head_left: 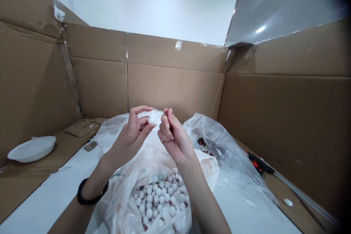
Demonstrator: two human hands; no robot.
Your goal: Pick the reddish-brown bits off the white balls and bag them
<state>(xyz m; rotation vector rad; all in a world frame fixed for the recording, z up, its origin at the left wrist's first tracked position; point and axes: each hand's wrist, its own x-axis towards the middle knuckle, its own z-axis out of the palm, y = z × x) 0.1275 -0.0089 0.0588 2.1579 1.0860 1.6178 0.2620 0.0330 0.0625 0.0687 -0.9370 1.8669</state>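
Note:
My left hand (133, 131) pinches a small white ball (151, 120) between the thumb and a finger, with the index finger arched above it. Close beside it, my right hand (177, 137) is closed, its thumb and index fingertip pressed together. Whatever sits in that pinch is too small to make out. Below both hands lies an open plastic bag (120, 199) full of small white balls (159, 192), with reddish-brown bits among them. Behind the right wrist, a clear plastic bag (203, 124) holds reddish-brown pieces (202, 144).
Cardboard walls (175, 80) enclose the white table (63, 190) on three sides. A white bowl (33, 150) stands at the left. To the right lie a black-and-red handled tool (259, 164), a long metal rod (301, 193) and a loose white piece (287, 202).

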